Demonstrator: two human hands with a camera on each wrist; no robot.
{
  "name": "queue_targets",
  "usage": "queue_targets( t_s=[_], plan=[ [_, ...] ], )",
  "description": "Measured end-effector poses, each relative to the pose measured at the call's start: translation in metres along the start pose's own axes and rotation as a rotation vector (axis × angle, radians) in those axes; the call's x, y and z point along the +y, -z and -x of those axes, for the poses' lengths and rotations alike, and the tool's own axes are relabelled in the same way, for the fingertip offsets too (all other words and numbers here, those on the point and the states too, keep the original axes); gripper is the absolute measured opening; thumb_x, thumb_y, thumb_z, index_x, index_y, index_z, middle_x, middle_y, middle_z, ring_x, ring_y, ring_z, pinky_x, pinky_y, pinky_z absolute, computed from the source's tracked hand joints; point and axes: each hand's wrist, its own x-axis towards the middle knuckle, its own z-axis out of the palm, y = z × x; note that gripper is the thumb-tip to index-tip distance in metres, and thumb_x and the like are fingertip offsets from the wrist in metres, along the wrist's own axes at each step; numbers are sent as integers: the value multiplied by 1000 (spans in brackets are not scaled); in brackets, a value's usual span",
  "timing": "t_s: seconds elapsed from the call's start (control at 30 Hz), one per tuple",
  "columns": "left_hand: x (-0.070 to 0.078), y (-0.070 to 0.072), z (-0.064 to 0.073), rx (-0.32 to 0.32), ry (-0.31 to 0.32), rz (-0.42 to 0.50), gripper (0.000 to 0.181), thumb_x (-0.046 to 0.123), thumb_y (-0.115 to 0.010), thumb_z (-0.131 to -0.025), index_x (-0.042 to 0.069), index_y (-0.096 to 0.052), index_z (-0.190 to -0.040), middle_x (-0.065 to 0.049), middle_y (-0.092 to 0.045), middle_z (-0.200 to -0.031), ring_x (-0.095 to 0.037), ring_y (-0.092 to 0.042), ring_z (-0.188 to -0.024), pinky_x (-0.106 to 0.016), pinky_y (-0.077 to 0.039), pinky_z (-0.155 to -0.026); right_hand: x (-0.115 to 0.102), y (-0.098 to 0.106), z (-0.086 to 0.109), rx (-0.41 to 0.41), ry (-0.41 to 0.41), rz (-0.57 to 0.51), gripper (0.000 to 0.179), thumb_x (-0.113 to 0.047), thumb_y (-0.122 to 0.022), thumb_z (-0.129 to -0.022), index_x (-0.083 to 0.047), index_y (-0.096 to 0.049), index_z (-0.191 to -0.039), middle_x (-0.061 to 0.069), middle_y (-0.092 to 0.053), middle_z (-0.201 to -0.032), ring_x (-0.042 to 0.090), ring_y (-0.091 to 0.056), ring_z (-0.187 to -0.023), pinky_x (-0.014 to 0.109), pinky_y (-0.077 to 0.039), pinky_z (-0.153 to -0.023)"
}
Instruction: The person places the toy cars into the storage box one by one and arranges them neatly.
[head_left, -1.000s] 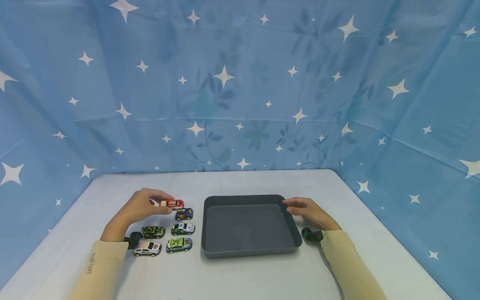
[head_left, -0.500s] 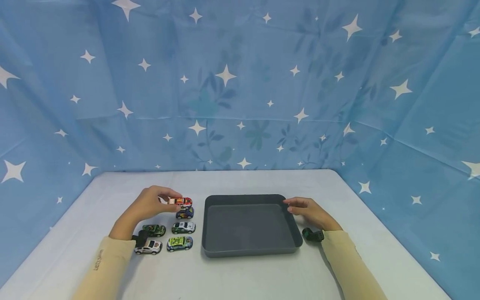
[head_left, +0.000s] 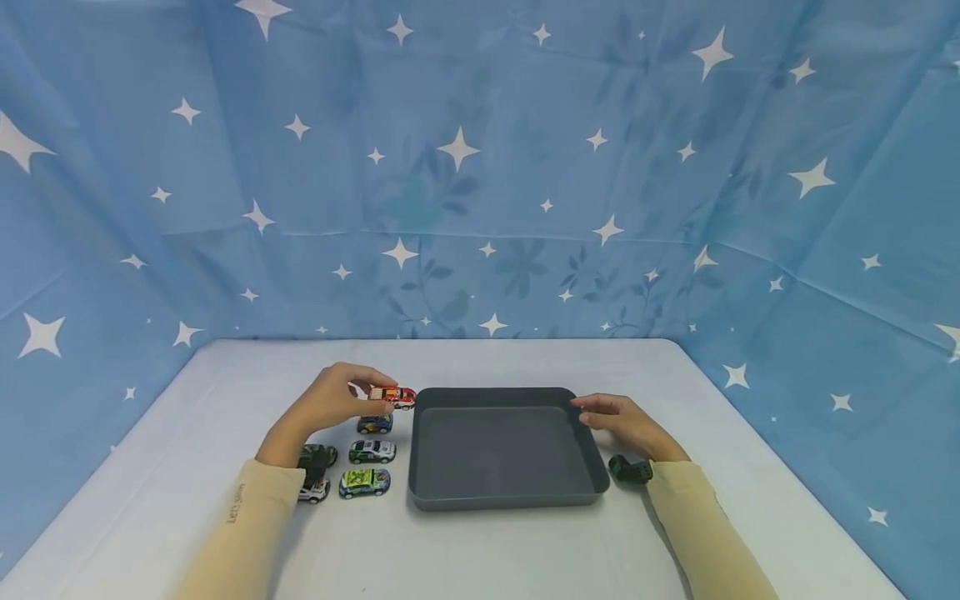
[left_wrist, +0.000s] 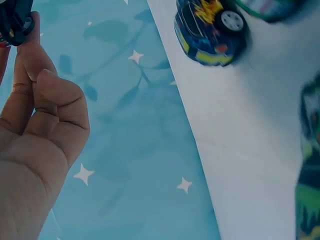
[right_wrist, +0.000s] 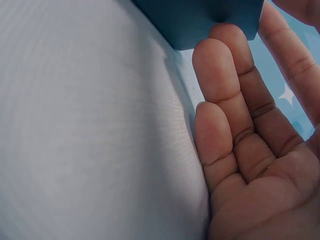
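Note:
In the head view my left hand (head_left: 339, 400) pinches a red-and-orange toy car (head_left: 397, 397) between thumb and fingers, above the table by the tray's far left corner. Only the car's dark wheel end (left_wrist: 15, 22) shows in the left wrist view. The dark grey rectangular tray (head_left: 510, 503) has nothing in it. At its right wall, near the far corner, my right hand (head_left: 622, 423) rests its fingertips with the fingers relaxed. The right wrist view shows fingers (right_wrist: 215, 70) against the tray's outer wall (right_wrist: 200, 20).
Left of the tray stand a blue toy car (head_left: 375, 424), a white-and-green one (head_left: 372, 451) and a yellow-green one (head_left: 364, 482). A camouflage car (head_left: 327, 454) and a white car (head_left: 315, 492) are partly hidden by the left wrist. A blue starry curtain (head_left: 480, 183) hangs behind the white table (head_left: 480, 558).
My left hand has carried the red toy car rightward and slightly up, from above the blue car to the tray's left edge. The right hand has stayed at the tray.

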Motion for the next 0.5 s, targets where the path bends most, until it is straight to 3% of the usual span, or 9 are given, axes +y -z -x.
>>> queue_targets(
  t_s=[0.27, 0.5],
  plan=[
    [15, -9, -6, 0, -4, 61, 32, 23, -89, -92, 10, -83, -121, -1, -69, -100, -24, -61, -95, -39, -51, -72, 0, 1, 0, 9, -13, 23, 50, -21, -70, -106, 7, -61, -146, 28, -57, -154, 41, -59, -137, 67, -36, -120],
    [25, -17, -14, 1, -67, 92, 32, 21, -88, -92, 7, -82, -119, -2, -70, -97, -22, -61, -94, -38, -51, -74, 1, 1, 0, 29, -40, 29, 49, -23, -71, -105, 6, -64, -144, 27, -59, -151, 43, -59, -137, 68, -36, -120]
  ],
)
